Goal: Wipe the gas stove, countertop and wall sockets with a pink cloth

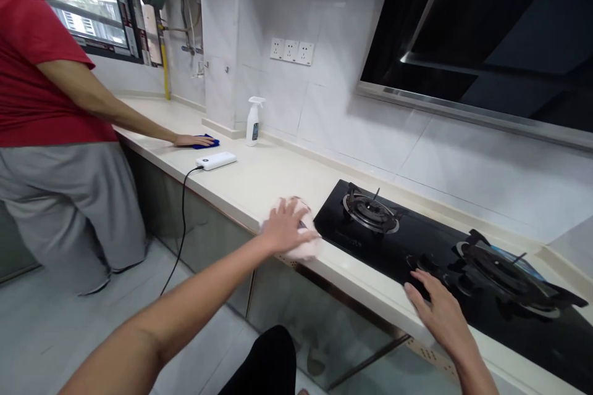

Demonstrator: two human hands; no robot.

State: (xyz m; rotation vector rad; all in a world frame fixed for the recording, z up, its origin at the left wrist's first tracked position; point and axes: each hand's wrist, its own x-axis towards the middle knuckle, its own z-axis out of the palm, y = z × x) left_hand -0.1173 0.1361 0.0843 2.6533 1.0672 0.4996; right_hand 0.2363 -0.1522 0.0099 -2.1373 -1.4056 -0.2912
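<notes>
A white spray bottle (252, 122) stands near a corded power bank (215, 161).

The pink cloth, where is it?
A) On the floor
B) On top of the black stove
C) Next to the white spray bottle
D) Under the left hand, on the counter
D. The pink cloth lies under the left hand on the counter, just beside the black stove.

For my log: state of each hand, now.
Left hand: open, fingers spread, pressed on a pink cloth.
Right hand: open, empty, beside the black glass hob.
</notes>
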